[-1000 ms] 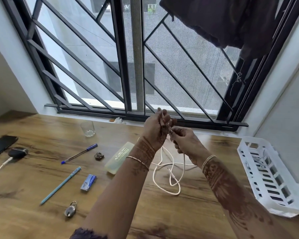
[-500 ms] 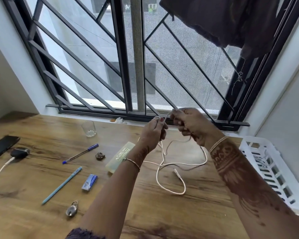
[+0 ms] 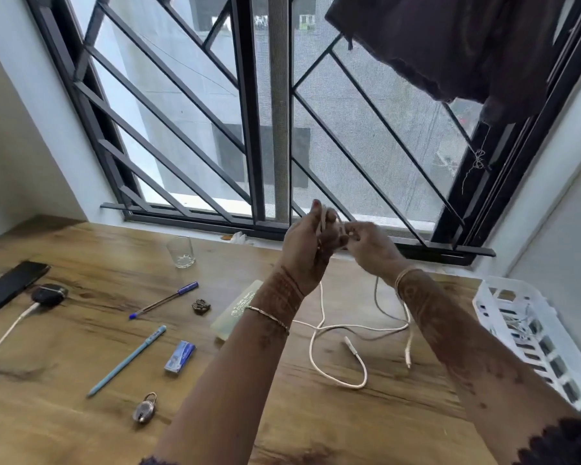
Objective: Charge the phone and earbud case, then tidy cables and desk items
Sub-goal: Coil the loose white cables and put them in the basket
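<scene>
Both hands are raised above the wooden desk [image 3: 64, 414], in front of the window. My left hand [image 3: 311, 245] holds loops of a white cable [image 3: 337, 364] wound over its fingers. Close beside it, my right hand [image 3: 366, 241] pinches a strand of the same cable. The cable's loose ends and both plugs trail on the desk below. At the far left a black phone [image 3: 9, 286] lies flat, and a dark earbud case [image 3: 49, 294] beside it has a white charging cable [image 3: 4, 333] plugged in.
On the desk lie a glass [image 3: 181, 251], two pens [image 3: 163, 300] [image 3: 126, 360], a blue eraser [image 3: 179, 356], a padlock [image 3: 145, 409], a small dark clip [image 3: 201, 306] and a pale green case [image 3: 237, 308]. A white basket [image 3: 530, 333] stands at the right. Window bars rise behind.
My right hand swung out to the right with the cable, then came back to my left hand, laying another turn on it. Less cable lies on the desk.
</scene>
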{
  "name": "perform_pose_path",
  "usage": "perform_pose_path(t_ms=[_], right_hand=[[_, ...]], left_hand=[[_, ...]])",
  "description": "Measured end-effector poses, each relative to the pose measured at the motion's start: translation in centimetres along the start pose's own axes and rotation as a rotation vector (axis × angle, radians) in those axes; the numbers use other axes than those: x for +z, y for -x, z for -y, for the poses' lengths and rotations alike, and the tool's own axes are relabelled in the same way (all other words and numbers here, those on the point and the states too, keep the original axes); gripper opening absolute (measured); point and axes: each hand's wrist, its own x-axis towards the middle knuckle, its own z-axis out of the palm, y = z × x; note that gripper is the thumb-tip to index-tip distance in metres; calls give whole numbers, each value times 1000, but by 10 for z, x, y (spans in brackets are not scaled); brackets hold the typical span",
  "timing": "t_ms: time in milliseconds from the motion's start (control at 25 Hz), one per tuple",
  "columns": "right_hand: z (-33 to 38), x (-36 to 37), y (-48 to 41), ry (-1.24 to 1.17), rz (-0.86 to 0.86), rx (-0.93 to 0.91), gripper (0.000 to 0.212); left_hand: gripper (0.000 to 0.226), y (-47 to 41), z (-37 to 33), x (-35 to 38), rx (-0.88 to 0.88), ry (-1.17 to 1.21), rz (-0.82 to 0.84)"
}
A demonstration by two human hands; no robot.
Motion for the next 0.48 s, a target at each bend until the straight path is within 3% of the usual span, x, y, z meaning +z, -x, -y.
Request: perform_pose_path(t_ms=[240,360,480], right_hand=[[22,10,32,80,243,15,25],[30,-3,39,128,321,25,24],[33,-17,40,82,283,47,24]], left_hand=[[36,-9,14,-15,-51,-252,-197],[37,-9,21,-13,5,-567,-164],[33,-9,26,-27,74,-1061,-184]])
